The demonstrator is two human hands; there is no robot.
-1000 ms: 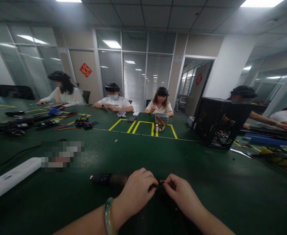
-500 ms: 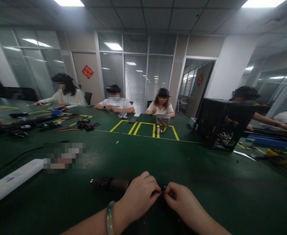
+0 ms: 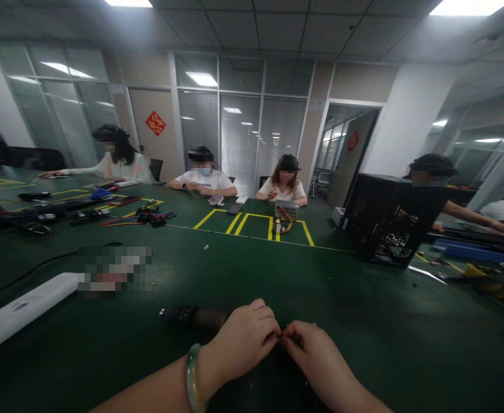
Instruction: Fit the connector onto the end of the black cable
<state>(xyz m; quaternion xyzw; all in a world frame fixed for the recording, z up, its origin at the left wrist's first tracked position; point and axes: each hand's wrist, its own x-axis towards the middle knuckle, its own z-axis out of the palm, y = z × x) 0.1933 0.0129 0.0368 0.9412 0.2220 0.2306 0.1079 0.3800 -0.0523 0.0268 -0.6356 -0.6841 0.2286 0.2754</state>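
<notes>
My left hand [image 3: 248, 334], with a green bangle [image 3: 195, 376] on its wrist, is closed in a pinch low in the middle of the view. My right hand [image 3: 311, 346] pinches from the other side, and the fingertips of both hands meet. Whatever sits between them is too small and dark to name. Behind my left hand a dark cylindrical tool [image 3: 194, 318] with a metal tip lies on the green tabletop [image 3: 385, 338]; my wrist and fingers hide its right end.
On the left lies a white power strip [image 3: 28, 310] with a black cable. Dark cables [image 3: 151, 216] lie farther back. A black computer case [image 3: 385, 221] stands on the right, and a power supply [image 3: 287, 209] with coloured wires sits across the table. Several people sit around it.
My hands have come slightly closer, so the fingertips now touch and the small dark piece between them shows less. The person at far left has stretched an arm farther left.
</notes>
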